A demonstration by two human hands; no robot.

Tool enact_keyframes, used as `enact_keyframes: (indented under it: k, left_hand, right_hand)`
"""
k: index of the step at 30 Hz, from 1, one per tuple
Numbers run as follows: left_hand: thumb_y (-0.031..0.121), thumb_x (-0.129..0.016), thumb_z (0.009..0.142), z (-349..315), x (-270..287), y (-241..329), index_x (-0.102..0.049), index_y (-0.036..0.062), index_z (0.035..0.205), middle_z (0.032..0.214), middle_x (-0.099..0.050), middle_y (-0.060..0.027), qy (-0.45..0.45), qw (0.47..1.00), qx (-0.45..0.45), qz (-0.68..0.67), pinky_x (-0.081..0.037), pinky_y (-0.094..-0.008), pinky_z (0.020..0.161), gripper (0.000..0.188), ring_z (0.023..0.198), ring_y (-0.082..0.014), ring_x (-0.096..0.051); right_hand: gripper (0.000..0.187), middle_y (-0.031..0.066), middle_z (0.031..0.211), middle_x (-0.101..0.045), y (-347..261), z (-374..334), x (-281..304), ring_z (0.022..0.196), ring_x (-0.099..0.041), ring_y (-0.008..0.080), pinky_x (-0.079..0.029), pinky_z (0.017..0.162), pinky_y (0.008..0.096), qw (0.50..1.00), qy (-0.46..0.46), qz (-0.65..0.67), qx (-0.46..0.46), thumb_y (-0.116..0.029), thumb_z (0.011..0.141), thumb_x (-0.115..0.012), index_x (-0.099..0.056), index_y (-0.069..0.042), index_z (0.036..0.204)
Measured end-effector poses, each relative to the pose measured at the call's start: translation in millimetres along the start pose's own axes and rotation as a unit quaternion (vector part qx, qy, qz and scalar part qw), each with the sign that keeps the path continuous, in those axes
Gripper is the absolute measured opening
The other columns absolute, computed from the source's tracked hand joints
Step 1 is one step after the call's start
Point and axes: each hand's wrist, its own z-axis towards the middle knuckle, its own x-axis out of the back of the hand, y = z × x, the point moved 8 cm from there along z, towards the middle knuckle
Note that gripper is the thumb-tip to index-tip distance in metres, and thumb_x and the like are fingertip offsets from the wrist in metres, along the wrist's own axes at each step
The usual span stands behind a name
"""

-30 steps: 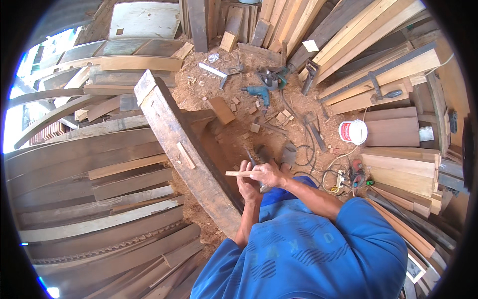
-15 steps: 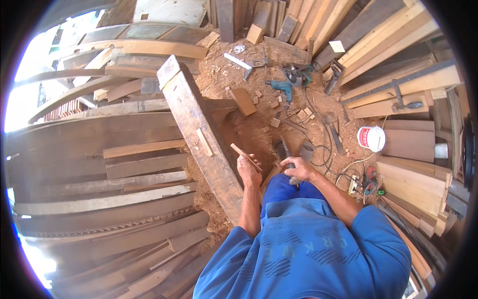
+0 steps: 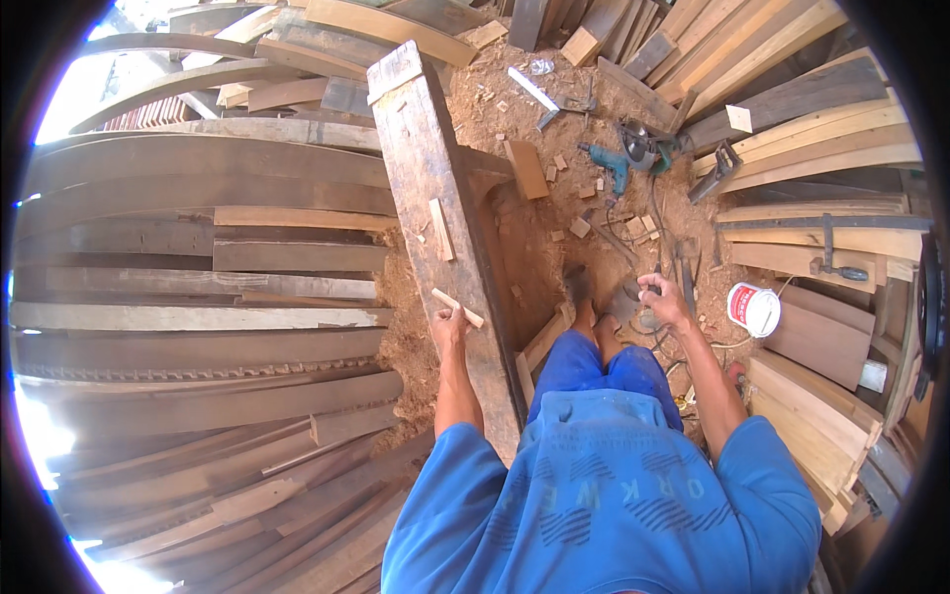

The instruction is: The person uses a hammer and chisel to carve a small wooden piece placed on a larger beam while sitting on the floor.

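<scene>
My left hand (image 3: pixel 449 327) is closed on a short, thin wooden strip (image 3: pixel 467 312) and sits over the edge of a long, worn wooden bench (image 3: pixel 421 158). A second pale wooden strip (image 3: pixel 441 230) lies on the bench top, farther from me. Off to the right, above the floor, my right hand (image 3: pixel 667 300) grips a slim dark-handled tool (image 3: pixel 657 270). Only the dark end of that tool shows beyond my fingers, and the rest of it cannot be made out.
Sawdust and wood offcuts cover the floor ahead, around a teal power drill (image 3: pixel 609 166), a circular saw (image 3: pixel 641 146) and loose cables. A handsaw (image 3: pixel 715 174) and a white bucket (image 3: pixel 754 310) stand at the right. Stacked boards (image 3: pixel 198 317) line both sides.
My left hand has moved left with the wooden strip, from beside the bench to over it. My right hand has swung rightward, away from my lap, with the dark-handled tool. The view has shifted.
</scene>
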Motion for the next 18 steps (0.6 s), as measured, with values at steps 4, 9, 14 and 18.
enact_keyframes:
  k: [4,9,14,18]
  left_hand:
    - [0.028,-0.074,0.084,-2,10,-19,-0.053,-0.0071,0.107,0.088,-0.065,-0.0175,-0.087,0.994,0.051,0.038,-0.054,-0.0353,0.06,0.048,0.072,-0.0226,-0.066]
    - [0.027,-0.082,0.072,-147,-48,161,-0.04,-0.0069,0.132,0.129,-0.049,-0.027,0.011,0.813,-0.419,0.405,-0.038,-0.0467,0.102,0.081,0.125,-0.04,-0.045]
    - [0.018,-0.076,0.072,-268,-123,199,-0.028,0.0045,0.143,0.132,-0.05,-0.0249,-0.272,0.659,-0.603,0.358,-0.035,-0.0467,0.105,0.086,0.127,-0.0405,-0.044]
    - [0.012,-0.074,0.071,-241,-109,150,-0.026,0.0167,0.147,0.104,-0.067,-0.0201,-0.406,0.779,-0.299,0.373,-0.052,-0.0459,0.081,0.09,0.098,-0.0426,-0.063]
  right_hand:
    - [0.039,0.0127,0.108,-0.064,-25,3,-24,0.094,-0.061,0.0189,-0.048,0.084,0.032,0.998,-0.04,0.001,0.043,-0.013,0.081,-0.065,-0.06,-0.001,0.118]
    - [0.046,0.0188,0.102,-0.064,-70,-25,-52,0.093,-0.064,0.0295,-0.05,0.082,0.038,0.98,-0.091,-0.168,0.057,-0.018,0.076,-0.071,-0.055,-0.003,0.116]
    - [0.041,0.018,0.097,-0.062,-93,-59,-145,0.089,-0.063,0.0277,-0.051,0.078,0.0408,0.905,-0.355,-0.226,0.066,-0.022,0.074,-0.07,-0.05,-0.001,0.104]
    - [0.033,0.0067,0.088,-0.062,-88,-65,-179,0.078,-0.06,0.0146,-0.052,0.069,0.0322,0.911,-0.407,-0.057,0.001,-0.021,0.084,-0.063,-0.054,0.001,0.107]
